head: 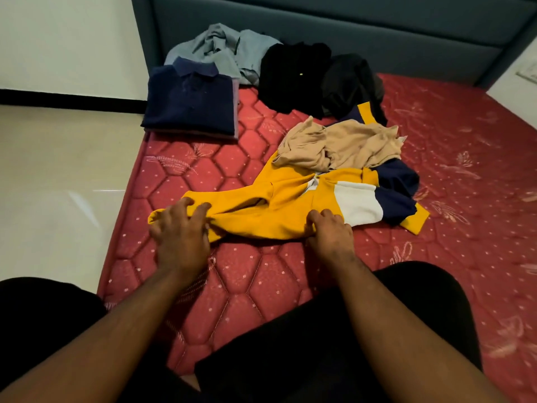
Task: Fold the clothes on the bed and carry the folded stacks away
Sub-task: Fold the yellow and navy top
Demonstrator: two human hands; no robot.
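Observation:
A crumpled yellow, white and navy garment (279,199) lies across the middle of the red quilted mattress (261,274). My left hand (181,234) grips its bunched left end, fingers curled into the yellow cloth. My right hand (328,231) pinches its near edge further right. A rumpled beige garment (343,144) lies on top of its far part. At the far left stands a folded stack topped by a navy polo shirt (191,97). Behind it lie an unfolded grey shirt (226,48), a black garment (293,74) and a dark grey one (348,82).
A dark blue padded headboard (377,30) closes the far side of the bed. Pale tiled floor (58,175) lies to the left of the mattress edge. My knees in black cloth (348,330) rest on the near part of the mattress.

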